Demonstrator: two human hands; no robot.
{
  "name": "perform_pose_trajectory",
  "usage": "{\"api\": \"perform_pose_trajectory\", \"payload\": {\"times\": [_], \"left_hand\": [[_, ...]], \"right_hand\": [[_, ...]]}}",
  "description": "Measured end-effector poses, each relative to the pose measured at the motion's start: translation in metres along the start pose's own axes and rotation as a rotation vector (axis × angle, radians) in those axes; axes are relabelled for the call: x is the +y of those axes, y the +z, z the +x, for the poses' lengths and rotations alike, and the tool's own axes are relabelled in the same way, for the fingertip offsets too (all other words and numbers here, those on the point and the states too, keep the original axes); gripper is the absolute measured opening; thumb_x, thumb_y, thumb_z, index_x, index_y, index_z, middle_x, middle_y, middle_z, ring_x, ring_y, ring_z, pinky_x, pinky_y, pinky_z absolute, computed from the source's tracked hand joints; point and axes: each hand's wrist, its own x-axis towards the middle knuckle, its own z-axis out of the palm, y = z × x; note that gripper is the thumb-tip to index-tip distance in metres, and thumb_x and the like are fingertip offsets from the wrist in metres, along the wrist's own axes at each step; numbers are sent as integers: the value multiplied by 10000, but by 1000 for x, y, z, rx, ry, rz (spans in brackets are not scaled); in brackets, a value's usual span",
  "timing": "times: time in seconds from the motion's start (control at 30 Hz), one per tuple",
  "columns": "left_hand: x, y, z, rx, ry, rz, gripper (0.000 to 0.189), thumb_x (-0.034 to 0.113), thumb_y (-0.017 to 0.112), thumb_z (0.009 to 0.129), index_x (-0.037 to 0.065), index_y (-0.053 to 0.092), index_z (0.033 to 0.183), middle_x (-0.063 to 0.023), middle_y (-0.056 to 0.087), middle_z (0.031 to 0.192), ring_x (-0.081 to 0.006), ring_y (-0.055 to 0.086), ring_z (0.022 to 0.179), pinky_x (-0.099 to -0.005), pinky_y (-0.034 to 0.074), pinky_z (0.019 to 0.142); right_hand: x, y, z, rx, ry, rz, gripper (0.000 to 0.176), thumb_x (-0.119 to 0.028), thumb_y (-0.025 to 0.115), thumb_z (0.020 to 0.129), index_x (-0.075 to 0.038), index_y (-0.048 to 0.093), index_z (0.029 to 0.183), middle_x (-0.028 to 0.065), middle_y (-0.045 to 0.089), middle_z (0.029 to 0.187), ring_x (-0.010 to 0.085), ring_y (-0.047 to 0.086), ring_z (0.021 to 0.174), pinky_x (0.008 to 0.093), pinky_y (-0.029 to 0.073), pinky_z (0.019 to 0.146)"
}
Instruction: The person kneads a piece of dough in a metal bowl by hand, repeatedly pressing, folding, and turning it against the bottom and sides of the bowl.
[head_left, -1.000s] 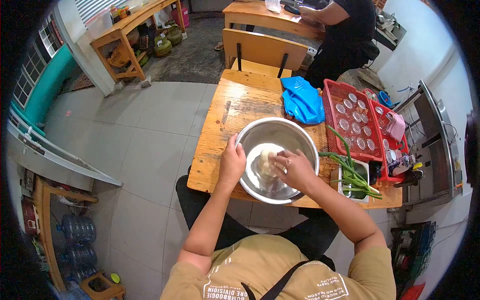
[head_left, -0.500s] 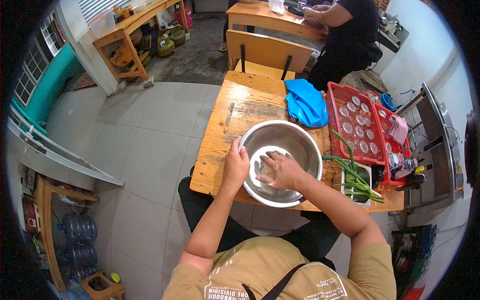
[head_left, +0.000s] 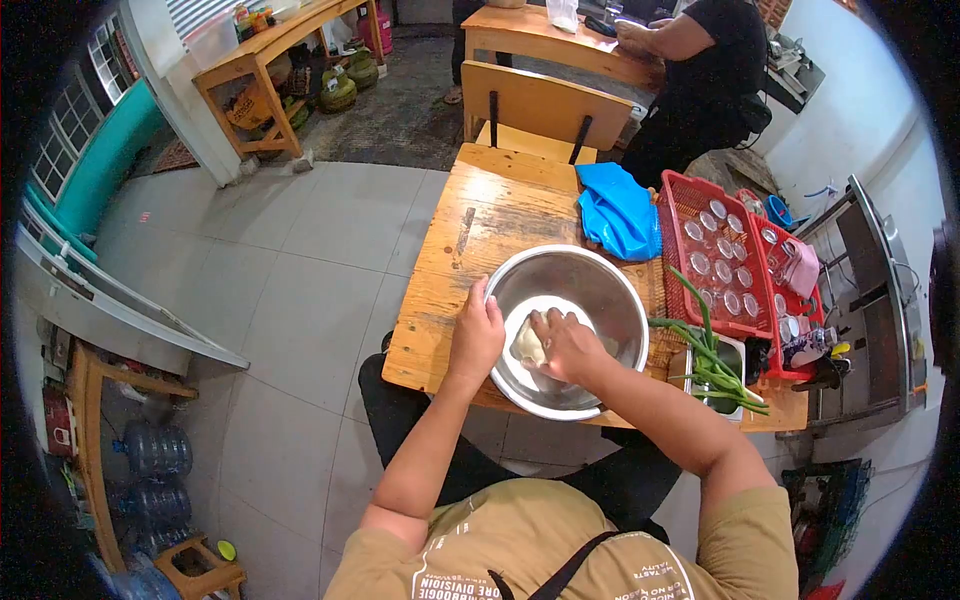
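Note:
A wide steel mixing bowl [head_left: 625,300] stands on the wooden table in front of me. My left hand [head_left: 477,330] grips its left rim, thumb along the edge and fingers hidden round the outer wall. Inside, a pale lump of dough [head_left: 528,345] lies on the bowl's bottom. My right hand [head_left: 568,345] is down in the bowl with its fingers curled over the right side of the dough, pressing into it. Some fingertips are hidden by the hand and the dough.
The wooden table [head_left: 440,290] also bears a blue plastic bag [head_left: 618,215], red baskets [head_left: 672,215] with several clear glasses, and green onions [head_left: 712,365] lying across a metal tray [head_left: 735,350]. Behind the table are a bench [head_left: 545,100] and another person [head_left: 715,90] at a farther table.
My right hand has gone from spread fingers flat over the dough to fingers curled round it. More of the dough shows now. The left hand stays on the rim.

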Motion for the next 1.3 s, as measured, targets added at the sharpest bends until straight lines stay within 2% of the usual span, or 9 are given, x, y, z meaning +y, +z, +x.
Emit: {"api": "perform_pose_trajectory", "payload": {"times": [0.13, 0.33, 0.53, 0.6, 0.73, 0.87, 1.0, 1.2, 1.3], "left_hand": [[-2, 2, 1, 8, 15, 29, 397, 123, 472, 1044, -29, 476, 1411, -327, 644, 1255, -484, 631, 1155, -522, 518, 964], [-1, -1, 1, 7, 8, 8, 403, 124, 476, 1043, -17, 479, 1420, -328, 653, 1235, -481, 637, 1150, -517, 521, 963], [-1, 1, 2, 8, -24, -20, 407, 136, 488, 1042, -24, 494, 1416, -323, 654, 1251, -473, 639, 1163, -502, 522, 974], [-2, -1, 3, -4, -26, -31, 409, 141, 492, 1041, -25, 498, 1414, -322, 652, 1257, -470, 639, 1167, -499, 522, 976], [0, 0, 5, -23, -22, -33, 419, 166, 510, 1035, -23, 513, 1409, -317, 651, 1268, -463, 638, 1177, -494, 518, 988], [-8, 4, 5, -15, -24, -50, 414, 175, 516, 1031, -18, 536, 1396, -304, 650, 1283, -459, 635, 1186, -487, 517, 988], [-3, 4, 4, -7, -6, -25, 409, 166, 514, 1030, -15, 539, 1397, -293, 655, 1280, -453, 634, 1191, -477, 516, 990], [4, -2, 3, -63, -10, 7, 407, 145, 478, 1052, -17, 500, 1424, -302, 650, 1284, -460, 636, 1183, -492, 518, 982], [8, -4, -1, -72, -23, 14, 413, 144, 473, 1053, -15, 486, 1434, -310, 644, 1286, -464, 634, 1183, -490, 517, 987]], "right_hand": [[15, -1, 11, 58, 28, 31, 732, -486, 815, 800, -36, 591, 1333, 244, 651, 1242, 415, 694, 1018, 456, 600, 799], [49, -10, 15, 425, 489, 1370, 735, -509, 847, 828, -18, 626, 1328, 128, 733, 1155, 228, 709, 1057, 366, 549, 954], [14, -67, -43, 433, 208, 779, 1085, -613, 696, 909, -24, 153, 1640, 300, 186, 1642, 424, 291, 1505, 469, 325, 1204], [6, -44, -57, 294, 66, -79, 1013, -557, 688, 928, -57, 175, 1645, 321, 298, 1589, 466, 356, 1470, 476, 355, 1191], [15, -84, -31, -245, 244, 438, 929, -522, 666, 954, -109, 211, 1652, 329, 374, 1565, 511, 380, 1450, 620, 377, 1134], [-5, -49, -28, 201, 262, 36, 1054, -696, 630, 901, -105, 193, 1657, 372, 323, 1581, 540, 438, 1402, 583, 462, 1076], [-25, -8, -33, 42, 109, 93, 1078, -699, 671, 849, -144, 216, 1654, 338, 477, 1448, 497, 562, 1269, 604, 488, 1007], [-7, 13, 3, 136, -34, 57, 586, -583, 697, 873, -87, 669, 1183, 186, 670, 1119, 379, 674, 1014, 499, 547, 860], [4, -15, 13, 135, 355, 369, 500, -498, 702, 903, -45, 691, 1115, 229, 736, 1066, 342, 732, 978, 454, 562, 867]]}}
